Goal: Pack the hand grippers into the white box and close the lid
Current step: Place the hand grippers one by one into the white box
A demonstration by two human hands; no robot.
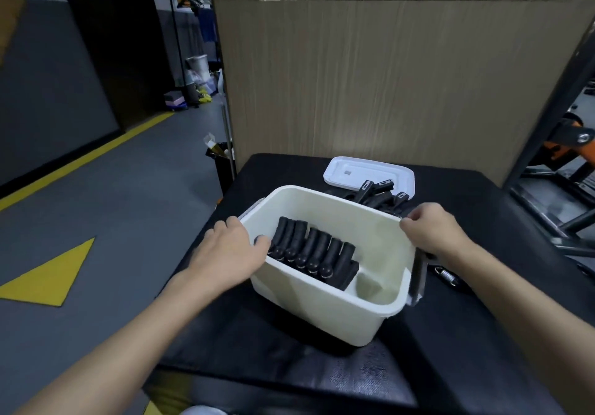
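Sensibly, left hand (232,251) and right hand (432,230) are clamping opposite rims of the stiff, probably heavy white box (322,306) mid-frame

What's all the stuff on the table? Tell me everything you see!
white box: one, white, middle of table, tilted, lid off
packed hand grippers: several, black, in a row inside the box
loose hand grippers: a few, black, piled between box and lid
lid: one, white, far side of table
spring gripper: one, black with a metal spring, right of box
table: one, black
cardboard wall: one, brown, behind table
left hand: one, grips the box's left rim
right hand: one, grips its far right corner
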